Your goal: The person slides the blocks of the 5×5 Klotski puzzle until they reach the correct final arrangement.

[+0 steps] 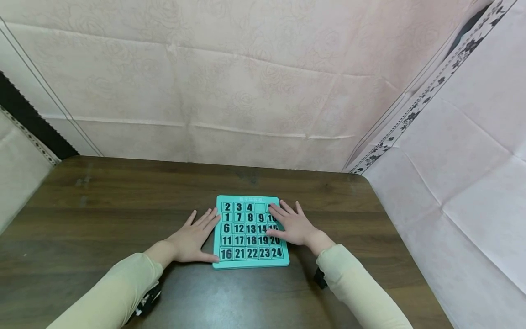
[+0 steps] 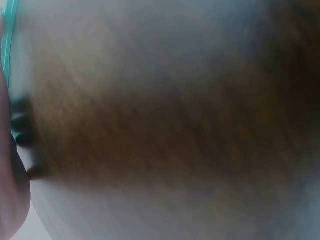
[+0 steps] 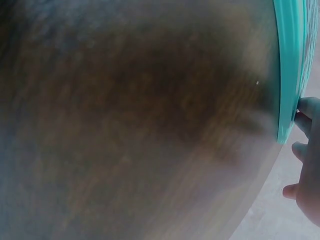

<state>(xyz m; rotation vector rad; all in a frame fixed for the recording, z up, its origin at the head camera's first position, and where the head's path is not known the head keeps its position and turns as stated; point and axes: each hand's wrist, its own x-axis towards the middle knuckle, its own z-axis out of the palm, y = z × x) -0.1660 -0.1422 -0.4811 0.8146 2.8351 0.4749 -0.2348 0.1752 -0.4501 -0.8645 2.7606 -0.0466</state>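
A turquoise sliding number puzzle [image 1: 251, 241] lies flat on the table, its black-numbered tiles facing up. In its top row one slot without a tile shows right of the middle. My left hand [image 1: 189, 242] rests at the puzzle's left side, fingertips on the upper left edge and thumb at the lower left corner. Over the right-hand columns my right hand [image 1: 297, 227] reaches in with extended fingers, covering parts of some tiles. In the right wrist view the puzzle's side [image 3: 290, 60] appears beside my fingers [image 3: 309, 112]; the left wrist view catches only a sliver of its edge [image 2: 7, 45].
The brown wooden table [image 1: 123, 201] extends around the puzzle. Pale patterned cloth [image 1: 246, 91] hangs behind it, with another white cloth [image 1: 464, 183] on the right. A dark wrist device [image 1: 149, 299] sits under the left sleeve, another [image 1: 320, 278] under the right.
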